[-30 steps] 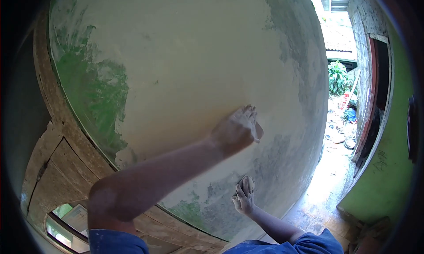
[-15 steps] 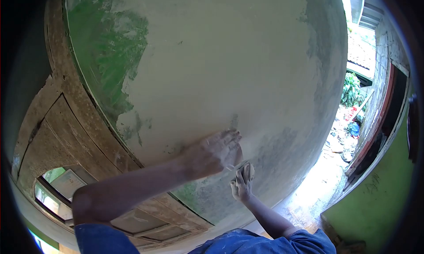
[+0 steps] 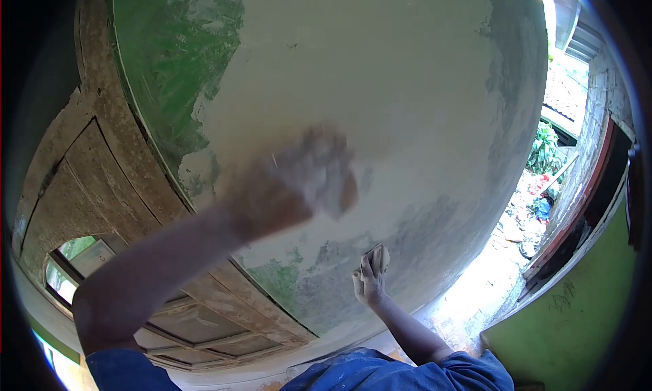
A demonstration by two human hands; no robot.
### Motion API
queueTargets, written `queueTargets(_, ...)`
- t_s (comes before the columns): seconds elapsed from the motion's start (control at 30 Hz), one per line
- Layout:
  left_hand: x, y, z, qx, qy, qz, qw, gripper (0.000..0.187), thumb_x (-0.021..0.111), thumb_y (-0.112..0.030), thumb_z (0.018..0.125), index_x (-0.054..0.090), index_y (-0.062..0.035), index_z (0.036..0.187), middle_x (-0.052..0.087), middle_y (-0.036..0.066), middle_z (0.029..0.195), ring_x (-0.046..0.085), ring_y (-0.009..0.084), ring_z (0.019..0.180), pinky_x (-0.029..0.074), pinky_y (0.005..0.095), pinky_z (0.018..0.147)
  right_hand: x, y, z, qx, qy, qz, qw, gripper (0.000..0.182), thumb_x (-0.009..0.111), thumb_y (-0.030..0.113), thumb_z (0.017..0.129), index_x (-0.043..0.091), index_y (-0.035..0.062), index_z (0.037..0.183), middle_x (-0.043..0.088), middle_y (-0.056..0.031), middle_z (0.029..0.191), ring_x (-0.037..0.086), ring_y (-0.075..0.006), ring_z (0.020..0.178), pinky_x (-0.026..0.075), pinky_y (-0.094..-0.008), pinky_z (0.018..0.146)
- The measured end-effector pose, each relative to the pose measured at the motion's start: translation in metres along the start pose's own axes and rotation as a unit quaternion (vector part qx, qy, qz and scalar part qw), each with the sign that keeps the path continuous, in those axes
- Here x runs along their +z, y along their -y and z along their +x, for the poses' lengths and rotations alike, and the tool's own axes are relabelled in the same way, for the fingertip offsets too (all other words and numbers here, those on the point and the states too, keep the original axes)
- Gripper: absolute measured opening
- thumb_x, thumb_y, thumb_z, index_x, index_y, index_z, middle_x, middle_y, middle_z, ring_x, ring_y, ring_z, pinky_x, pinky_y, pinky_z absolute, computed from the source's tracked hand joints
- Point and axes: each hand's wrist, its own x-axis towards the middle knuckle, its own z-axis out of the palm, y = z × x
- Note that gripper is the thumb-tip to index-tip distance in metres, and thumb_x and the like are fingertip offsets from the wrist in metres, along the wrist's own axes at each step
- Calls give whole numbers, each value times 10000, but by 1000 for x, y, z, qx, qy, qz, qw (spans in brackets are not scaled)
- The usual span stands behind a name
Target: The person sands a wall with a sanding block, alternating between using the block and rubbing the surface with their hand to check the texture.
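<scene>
My left hand (image 3: 316, 173), coated in pale dust, is smeared by motion in front of the plastered wall (image 3: 380, 92). Its fingers do not show clearly, nor does anything they may hold. Lower and to the right, my right hand (image 3: 370, 282) is close to the wall, its dusty fingers closed over a small flat pad (image 3: 382, 256) with a pale face and a dark edge. The wall has a broad off-white patch, with old green paint (image 3: 176, 58) at the upper left and grey mottled areas lower down and on the right.
A worn wooden door frame (image 3: 139, 167) with panels borders the wall on the left. On the right, a bright opening shows plants (image 3: 543, 150) and rubble (image 3: 513, 228) outside. A green wall (image 3: 570, 309) stands at the lower right.
My left hand has swung up and to the left across the wall, away from my right hand. My right hand keeps nearly the same place, still gripping the pad. The view has shifted slightly.
</scene>
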Motion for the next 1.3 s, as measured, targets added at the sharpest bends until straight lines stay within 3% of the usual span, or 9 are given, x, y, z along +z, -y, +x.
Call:
queueTargets(0.2, -22, 22, 22, -120, -54, 58, 990, 416, 673, -166, 808, 573, -82, 1203, 489, 51, 1363, 377, 232, 1325, 219, 435, 1149, -1, 5, 1, 4, 10, -29, 1000, 638, 551, 157, 866, 272, 47, 1428, 140, -310, 1480, 135, -527, 1352, 155, -638, 1048)
queueTargets(0.3, -2, -28, -17, -36, 31, 94, 994, 422, 664, -209, 814, 567, -95, 1209, 478, 36, 1372, 358, 231, 1335, 205, 440, 1153, -6, 7, 2, 14, 30, -13, 999, 597, 535, 167, 884, 298, 53, 1420, 142, -308, 1480, 139, -516, 1356, 159, -629, 1053)
queueTargets(0.37, 1, -32, -34, -53, 56, -101, 992, 437, 676, -194, 802, 561, -107, 1214, 471, 39, 1378, 363, 236, 1331, 207, 449, 1151, -7, 5, 2, 11, 32, -7, 999, 587, 531, 168, 890, 302, 52, 1418, 143, -309, 1479, 140, -511, 1357, 158, -626, 1056)
queueTargets(0.47, -24, 13, -5, -23, 27, 93, 995, 467, 667, -259, 799, 552, -110, 1227, 467, 32, 1382, 348, 232, 1341, 194, 456, 1152, -12, 8, 6, 8, 32, -6, 999, 573, 519, 172, 903, 303, 53, 1420, 148, -305, 1480, 144, -506, 1359, 154, -623, 1060)
queueTargets(0.57, -33, 31, 22, -109, -43, 53, 992, 436, 644, -292, 814, 568, -125, 1209, 486, 18, 1367, 355, 220, 1336, 186, 459, 1156, -15, 18, 11, 14, 25, -2, 1000, 573, 514, 171, 908, 296, 52, 1425, 151, -294, 1485, 148, -504, 1359, 151, -623, 1062)
queueTargets(0.67, -20, 10, 5, -70, 5, 141, 988, 403, 606, -331, 834, 586, -146, 1191, 488, -17, 1367, 357, 198, 1333, 175, 454, 1160, -20, 21, 11, 25, 29, 3, 999, 569, 506, 156, 908, 296, 51, 1426, 149, -284, 1491, 150, -503, 1359, 153, -618, 1065)
queueTargets(0.77, -21, -28, -42, -120, 54, -20, 991, 372, 613, -267, 842, 585, -155, 1195, 465, -33, 1387, 348, 188, 1336, 167, 464, 1161, -27, 19, 11, 26, 47, 17, 998, 556, 488, 128, 910, 297, 49, 1427, 144, -281, 1494, 148, -502, 1360, 155, -608, 1070)
queueTargets(1.07, -23, -13, -4, -109, 57, 77, 989, 427, 594, -324, 852, 549, -164, 1245, 424, -42, 1420, 293, 200, 1369, 129, 505, 1154, -27, 36, 30, 10, 14, 44, 999, 533, 449, 108, 924, 293, 35, 1428, 146, -283, 1495, 142, -489, 1370, 149, -591, 1082)
queueTargets(1.3, -22, -18, -39, -99, 68, 4, 993, 434, 579, -365, 853, 562, -146, 1227, 440, 10, 1410, 302, 225, 1365, 150, 525, 1142, -24, 37, 36, 14, -16, 83, 996, 500, 462, 175, 925, 367, 80, 1406, 174, -277, 1490, 164, -483, 1364, 99, -622, 1075)
